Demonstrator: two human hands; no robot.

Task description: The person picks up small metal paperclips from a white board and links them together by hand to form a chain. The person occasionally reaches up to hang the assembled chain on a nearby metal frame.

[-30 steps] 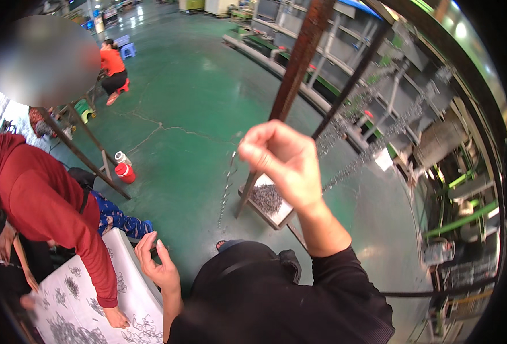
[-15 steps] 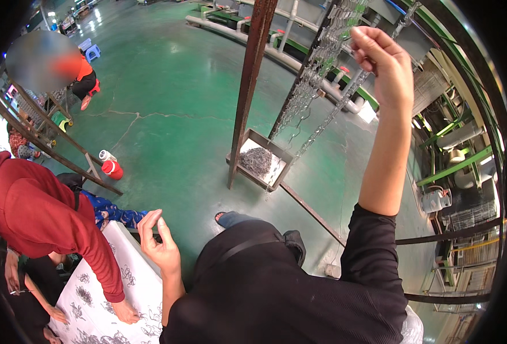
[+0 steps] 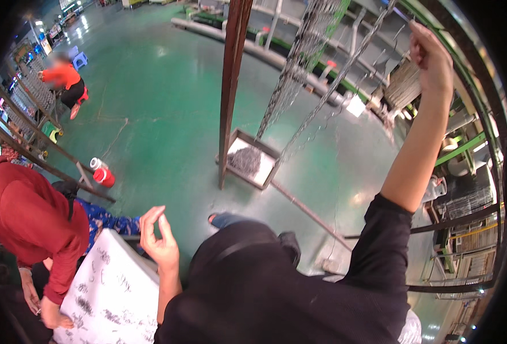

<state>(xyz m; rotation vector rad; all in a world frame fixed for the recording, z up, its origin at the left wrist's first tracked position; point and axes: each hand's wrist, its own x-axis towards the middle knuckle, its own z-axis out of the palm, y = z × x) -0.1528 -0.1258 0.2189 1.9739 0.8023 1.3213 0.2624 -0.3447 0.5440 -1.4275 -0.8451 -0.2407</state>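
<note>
My right hand [image 3: 434, 60] is raised high at the upper right, its fingers pinched together. Its fingertips are close to thin metal hooks [image 3: 398, 37] beside a hanging chain [image 3: 351, 71]; what they pinch, if anything, is too small to make out. Low and left of centre, my left hand [image 3: 162, 241] is lifted with thumb and fingers apart, and I see nothing in it. It hovers by the edge of a white-covered table [image 3: 144, 275] that bears scattered clumps of small dark wire pieces [image 3: 84, 304].
A co-worker in a red sleeve [image 3: 64, 252] leans over the table's left side. Ahead, a rusty upright post [image 3: 230, 86] stands beside a metal tray [image 3: 270, 155] with a grey heap of small parts [image 3: 246, 161]. Dense hanging strands [image 3: 299, 63] rise behind it. Red jug [image 3: 104, 178] at left.
My right hand has moved rightward, away from the dense strands. My left hand stays nearly in place. The co-worker's red-sleeved arm has drawn back leftward, and the whole view has shifted slightly.
</note>
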